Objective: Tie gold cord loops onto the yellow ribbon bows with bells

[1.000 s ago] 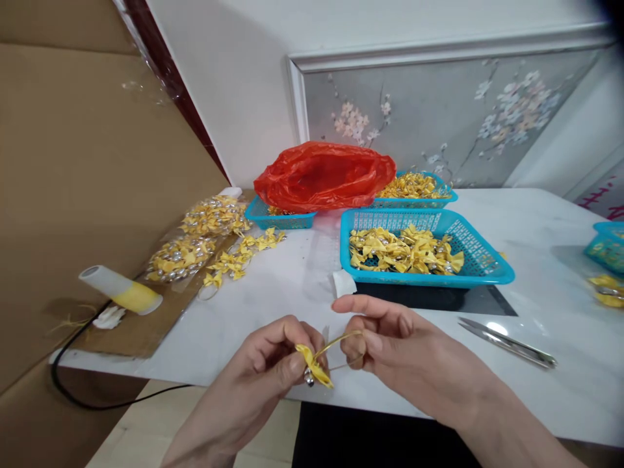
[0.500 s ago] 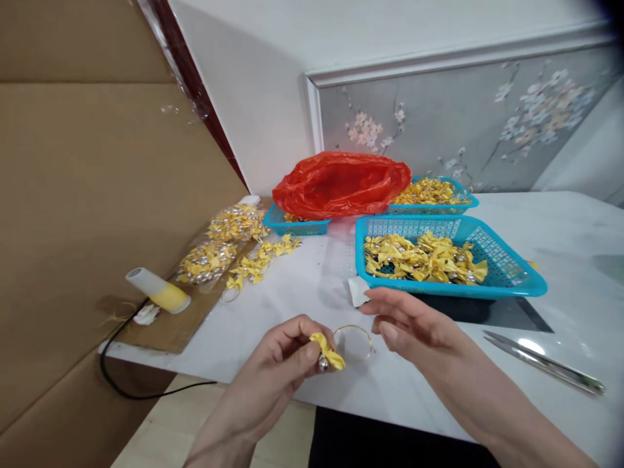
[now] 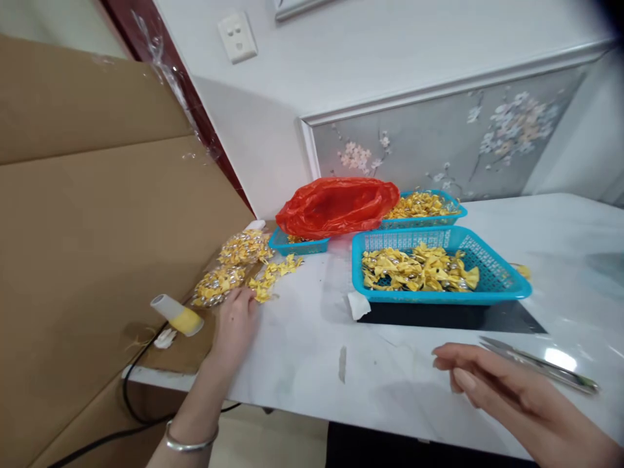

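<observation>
My left hand reaches out to the left, back up, its fingertips at a loose pile of yellow ribbon bows on the white table. The palm side is hidden, so I cannot see whether it holds a bow. Two clear bags of bows with silver bells lie just beyond it on a cardboard sheet. My right hand hovers low over the table's near right edge, fingers apart and empty, close to long metal tweezers.
A blue basket of yellow bows sits on a black mat. Behind are a red plastic bag and two more blue baskets. A yellow-and-white tool with a black cable lies at the left. Cardboard walls the left side.
My left hand carried the yellow bow away from the near edge to the pile at the left. My right hand let go of the gold loop and drew back to the right. The camera tilted up.
</observation>
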Action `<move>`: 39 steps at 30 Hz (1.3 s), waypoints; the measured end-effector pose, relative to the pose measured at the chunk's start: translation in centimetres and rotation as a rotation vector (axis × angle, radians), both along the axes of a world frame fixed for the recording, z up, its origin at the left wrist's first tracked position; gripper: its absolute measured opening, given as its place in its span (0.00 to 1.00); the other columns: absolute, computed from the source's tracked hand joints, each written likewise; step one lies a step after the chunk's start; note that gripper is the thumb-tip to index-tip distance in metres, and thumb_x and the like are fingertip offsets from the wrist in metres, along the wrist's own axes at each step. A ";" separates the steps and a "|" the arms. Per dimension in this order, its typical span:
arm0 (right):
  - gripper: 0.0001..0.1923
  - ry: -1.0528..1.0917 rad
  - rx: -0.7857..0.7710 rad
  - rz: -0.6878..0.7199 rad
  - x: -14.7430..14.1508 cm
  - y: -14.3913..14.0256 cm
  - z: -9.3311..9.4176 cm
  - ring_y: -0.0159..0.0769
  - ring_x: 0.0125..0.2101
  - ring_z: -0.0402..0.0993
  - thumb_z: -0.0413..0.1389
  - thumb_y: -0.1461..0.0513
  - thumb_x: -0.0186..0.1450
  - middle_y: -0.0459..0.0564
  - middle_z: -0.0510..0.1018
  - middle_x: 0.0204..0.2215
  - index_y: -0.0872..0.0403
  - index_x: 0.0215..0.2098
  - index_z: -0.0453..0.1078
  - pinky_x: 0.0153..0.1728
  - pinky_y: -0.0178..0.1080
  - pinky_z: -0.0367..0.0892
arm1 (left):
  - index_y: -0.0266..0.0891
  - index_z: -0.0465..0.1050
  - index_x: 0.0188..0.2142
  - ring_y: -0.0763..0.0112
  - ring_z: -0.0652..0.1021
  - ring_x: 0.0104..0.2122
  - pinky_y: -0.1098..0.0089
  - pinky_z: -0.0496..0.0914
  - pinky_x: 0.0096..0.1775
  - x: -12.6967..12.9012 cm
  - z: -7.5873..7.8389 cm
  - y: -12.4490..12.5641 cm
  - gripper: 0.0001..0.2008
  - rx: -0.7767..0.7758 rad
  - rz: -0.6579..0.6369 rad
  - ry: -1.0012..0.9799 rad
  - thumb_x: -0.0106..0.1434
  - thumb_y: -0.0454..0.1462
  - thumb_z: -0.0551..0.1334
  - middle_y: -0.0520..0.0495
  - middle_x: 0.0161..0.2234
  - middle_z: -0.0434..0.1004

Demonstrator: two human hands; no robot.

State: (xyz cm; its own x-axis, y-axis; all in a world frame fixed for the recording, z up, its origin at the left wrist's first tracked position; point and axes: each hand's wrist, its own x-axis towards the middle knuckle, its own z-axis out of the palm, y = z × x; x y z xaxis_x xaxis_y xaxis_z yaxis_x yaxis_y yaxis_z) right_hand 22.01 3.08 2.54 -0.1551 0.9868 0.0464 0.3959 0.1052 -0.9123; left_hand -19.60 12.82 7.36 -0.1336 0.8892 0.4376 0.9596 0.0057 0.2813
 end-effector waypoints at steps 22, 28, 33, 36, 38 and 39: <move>0.11 -0.320 0.207 -0.068 -6.3 5.4 0.7 0.50 0.39 0.69 0.49 0.72 0.61 0.57 0.75 0.34 0.55 0.28 0.71 0.40 0.47 0.61 | 0.42 0.82 0.35 0.55 0.81 0.43 0.60 0.73 0.48 9.6 -0.5 -8.1 0.11 0.007 -0.270 -0.366 0.60 0.43 0.62 0.42 0.42 0.83; 0.09 -0.090 0.123 0.033 -5.9 4.6 1.3 0.34 0.25 0.64 0.50 0.65 0.65 0.43 0.67 0.22 0.52 0.27 0.62 0.27 0.35 0.58 | 0.42 0.85 0.33 0.59 0.81 0.37 0.66 0.75 0.40 15.7 -0.9 -10.4 0.09 -0.301 -0.390 -0.833 0.59 0.43 0.67 0.42 0.37 0.84; 0.09 0.070 0.091 0.083 -5.7 2.3 3.4 0.31 0.24 0.64 0.49 0.60 0.67 0.41 0.67 0.22 0.52 0.29 0.63 0.26 0.31 0.61 | 0.41 0.84 0.37 0.57 0.82 0.41 0.65 0.78 0.39 20.1 -2.0 -11.9 0.18 -0.562 -0.370 -1.357 0.63 0.51 0.63 0.40 0.40 0.85; 0.08 0.062 0.115 0.054 -5.6 0.5 4.1 0.32 0.27 0.66 0.49 0.62 0.67 0.43 0.70 0.24 0.52 0.29 0.65 0.28 0.33 0.61 | 0.43 0.83 0.34 0.57 0.81 0.45 0.64 0.76 0.42 21.2 -2.1 -12.4 0.18 -0.591 -0.323 -1.579 0.61 0.53 0.64 0.42 0.43 0.84; 0.09 0.048 0.145 0.038 -5.5 -0.6 4.1 0.33 0.29 0.67 0.50 0.63 0.67 0.45 0.72 0.27 0.52 0.29 0.67 0.31 0.34 0.62 | 0.42 0.83 0.32 0.59 0.80 0.45 0.67 0.75 0.42 21.4 -1.7 -12.4 0.16 -0.611 -0.319 -1.696 0.58 0.52 0.68 0.43 0.41 0.84; 0.09 0.043 0.160 0.036 -5.4 -1.1 4.1 0.34 0.30 0.68 0.50 0.63 0.67 0.45 0.73 0.28 0.52 0.29 0.67 0.33 0.35 0.62 | 0.41 0.83 0.31 0.61 0.79 0.44 0.69 0.75 0.40 21.5 -1.4 -12.4 0.16 -0.626 -0.327 -1.742 0.57 0.51 0.70 0.43 0.39 0.83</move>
State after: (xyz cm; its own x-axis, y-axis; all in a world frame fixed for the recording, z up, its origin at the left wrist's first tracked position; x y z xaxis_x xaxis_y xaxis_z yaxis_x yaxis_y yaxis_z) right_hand 16.57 2.00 6.59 -0.1847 0.9601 0.2100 0.3504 0.2639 -0.8986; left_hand 1.85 0.40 5.97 0.1729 0.9248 -0.3390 -0.3767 0.3801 0.8448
